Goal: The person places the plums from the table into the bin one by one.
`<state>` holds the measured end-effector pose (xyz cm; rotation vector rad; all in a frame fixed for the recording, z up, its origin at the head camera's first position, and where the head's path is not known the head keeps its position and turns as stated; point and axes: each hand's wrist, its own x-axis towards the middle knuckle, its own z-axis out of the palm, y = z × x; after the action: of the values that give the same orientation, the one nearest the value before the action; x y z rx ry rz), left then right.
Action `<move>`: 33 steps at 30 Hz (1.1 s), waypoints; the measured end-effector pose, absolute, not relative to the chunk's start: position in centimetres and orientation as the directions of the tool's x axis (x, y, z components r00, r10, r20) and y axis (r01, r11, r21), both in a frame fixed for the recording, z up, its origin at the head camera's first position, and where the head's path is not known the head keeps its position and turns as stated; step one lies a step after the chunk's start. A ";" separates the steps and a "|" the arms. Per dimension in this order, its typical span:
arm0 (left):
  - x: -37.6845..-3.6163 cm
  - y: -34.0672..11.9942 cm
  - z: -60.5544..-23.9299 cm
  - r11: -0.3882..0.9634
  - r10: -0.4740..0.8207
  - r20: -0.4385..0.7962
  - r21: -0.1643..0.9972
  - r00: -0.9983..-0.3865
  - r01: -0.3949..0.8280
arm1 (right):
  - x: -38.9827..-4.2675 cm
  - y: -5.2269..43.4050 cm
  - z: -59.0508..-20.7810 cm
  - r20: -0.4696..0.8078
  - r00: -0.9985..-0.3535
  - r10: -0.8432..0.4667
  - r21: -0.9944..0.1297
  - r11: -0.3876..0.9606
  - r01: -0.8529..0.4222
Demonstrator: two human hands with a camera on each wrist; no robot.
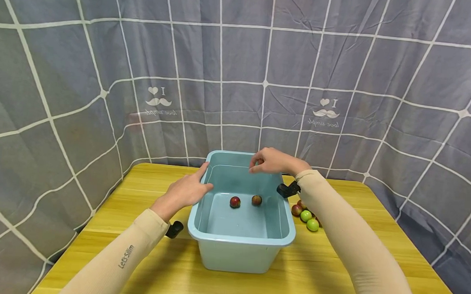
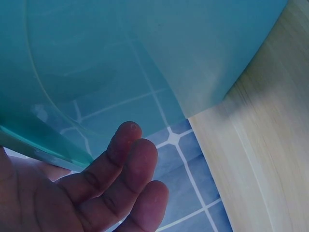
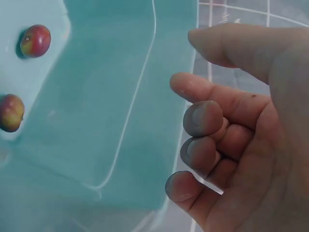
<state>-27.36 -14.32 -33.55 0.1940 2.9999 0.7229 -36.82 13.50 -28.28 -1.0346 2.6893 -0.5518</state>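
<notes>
A left hand rests flat-fingered on the blue tub's left rim; the right hand, fingers loosely curled and empty, hovers above two red fruits inside.

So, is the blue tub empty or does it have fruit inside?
Not empty: two reddish fruits lie on the bottom of the blue tub.

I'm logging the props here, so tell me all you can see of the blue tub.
The blue tub is a rectangular basin of smooth light-blue plastic with rounded corners and a rolled rim. It stands upright on the wooden table. Two reddish fruits lie inside. The left hand rests against its left rim; the right hand hovers above the far end.
</notes>
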 end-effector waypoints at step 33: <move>-27.6 -14.4 -33.6 0.876 0.137 -0.023 0.469 -0.990 0.110 | -31.0 21.9 -29.9 0.155 -0.798 -0.582 -0.550 0.620 -0.560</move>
<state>-27.58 -14.38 -33.57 0.1966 2.9891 0.7419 -31.00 21.92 -29.93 -0.9848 2.7931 -0.9278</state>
